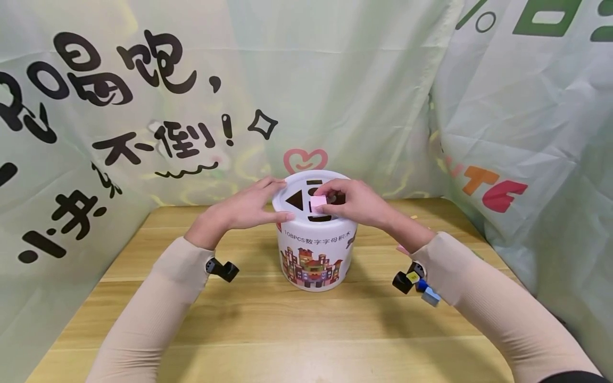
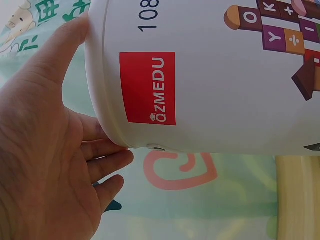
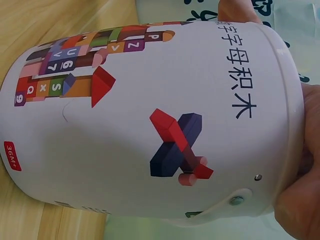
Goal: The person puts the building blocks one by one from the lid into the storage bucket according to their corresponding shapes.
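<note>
A white bucket (image 1: 316, 255) with printed toy blocks on its side stands upright on the table, and its lid (image 1: 299, 183) has cut-out holes of several shapes, a triangle among them. My left hand (image 1: 246, 206) rests on the left edge of the lid, thumb toward the front and fingers toward the back. In the left wrist view, the straight thumb and relaxed fingertips touch the rim. Between thumb and fingers, my right hand (image 1: 356, 201) pinches a small pink block (image 1: 318, 204) right over the holes in the lid. The right wrist view hides that block behind the bucket.
Beside the right wrist lie a light blue block (image 1: 431, 297) and a yellow block (image 1: 413, 277); a pink piece (image 1: 402, 249) shows partly behind the forearm. Printed cloth (image 1: 335, 106) hangs behind the wooden table (image 1: 287, 330) and at both its sides.
</note>
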`<control>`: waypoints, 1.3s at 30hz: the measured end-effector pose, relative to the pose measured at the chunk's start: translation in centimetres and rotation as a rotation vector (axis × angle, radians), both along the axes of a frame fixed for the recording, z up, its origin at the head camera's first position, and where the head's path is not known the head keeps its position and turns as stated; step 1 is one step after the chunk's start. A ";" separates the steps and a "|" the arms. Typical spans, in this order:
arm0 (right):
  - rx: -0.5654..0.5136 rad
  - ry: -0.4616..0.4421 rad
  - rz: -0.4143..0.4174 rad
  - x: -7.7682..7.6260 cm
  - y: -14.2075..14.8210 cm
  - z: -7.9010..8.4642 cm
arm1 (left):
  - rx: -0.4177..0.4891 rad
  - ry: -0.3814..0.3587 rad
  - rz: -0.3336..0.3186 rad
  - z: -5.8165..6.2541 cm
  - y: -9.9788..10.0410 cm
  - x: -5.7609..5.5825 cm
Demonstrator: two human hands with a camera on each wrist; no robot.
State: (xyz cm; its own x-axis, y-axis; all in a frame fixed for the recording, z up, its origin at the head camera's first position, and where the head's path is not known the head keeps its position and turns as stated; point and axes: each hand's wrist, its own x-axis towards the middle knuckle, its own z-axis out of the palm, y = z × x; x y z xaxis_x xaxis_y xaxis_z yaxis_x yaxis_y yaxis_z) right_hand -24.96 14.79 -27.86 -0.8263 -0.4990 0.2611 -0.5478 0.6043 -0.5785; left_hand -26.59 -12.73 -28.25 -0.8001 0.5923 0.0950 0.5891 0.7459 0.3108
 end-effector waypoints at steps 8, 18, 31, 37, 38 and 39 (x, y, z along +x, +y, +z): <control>0.016 0.002 0.026 -0.1 0.0 0.0 | 0.004 0.001 0.005 -0.1 -0.1 0.1; -0.097 -0.028 0.089 -0.1 1.2 0.4 | -0.002 0.001 0.007 -0.1 -0.1 0.1; -0.087 -0.013 0.046 0.5 5.8 1.1 | 0.009 -0.003 0.010 -0.1 -0.1 0.1; -0.054 0.010 0.025 1.0 7.8 0.6 | 0.014 -0.007 0.015 0.0 -0.1 0.1; -0.043 0.013 0.021 1.0 8.2 0.3 | 0.014 -0.008 0.015 0.0 -0.1 0.1; -0.029 0.013 0.013 1.1 8.6 0.1 | 0.013 -0.010 0.017 0.0 -0.1 0.1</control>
